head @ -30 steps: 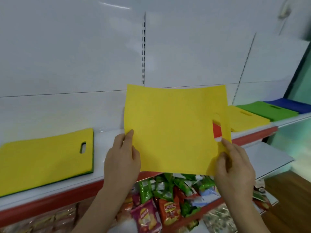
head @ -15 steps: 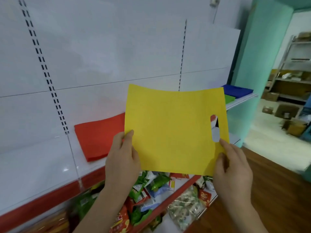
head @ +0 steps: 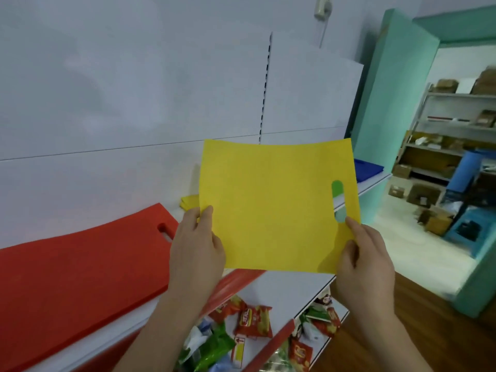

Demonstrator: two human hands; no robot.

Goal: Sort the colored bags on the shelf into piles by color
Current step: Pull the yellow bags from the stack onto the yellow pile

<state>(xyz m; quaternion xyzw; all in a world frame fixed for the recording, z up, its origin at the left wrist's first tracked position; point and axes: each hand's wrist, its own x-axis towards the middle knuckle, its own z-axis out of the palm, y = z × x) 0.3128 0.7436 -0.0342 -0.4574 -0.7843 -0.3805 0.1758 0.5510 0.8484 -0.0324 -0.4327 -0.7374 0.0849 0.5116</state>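
Snack packets (head: 252, 322) down low on the bottom shelf, too jumbled to count. Up from there, two hands, both busy: left hand (head: 197, 248) pinching the lower left edge of the yellow bag (head: 271, 208), thumb on the front and fingers tucked behind; right hand (head: 365, 260) pinching the lower right corner just below the cut-out handle, fingers curled round the edge. One bag held, upright and spread flat facing the camera, raised in front of the shelf (head: 373, 185) and touching nothing on it. Probably mid-carry to the matching colour. Best to keep both pinches firm and the sheet taut so the thin fabric does not flop, then lay it down flat, edges squared with the pile, handle hole on the same side as the ones below. Red pile (head: 80, 267) just to the left, one thick stack, number of bags in it impossible to tell. Yellow pile (head: 189, 202) peeking out behind the left thumb, mostly hidden, likely the destination. Green seen only through the handle hole, so one green patch and nothing more to say. Blue pile (head: 366, 167) farthest along at the shelf end, one stack. So: one bag in hand, four colours on the shelf. Beyond the doorway, a storeroom rack (head: 440, 124) with boxes, blurred.
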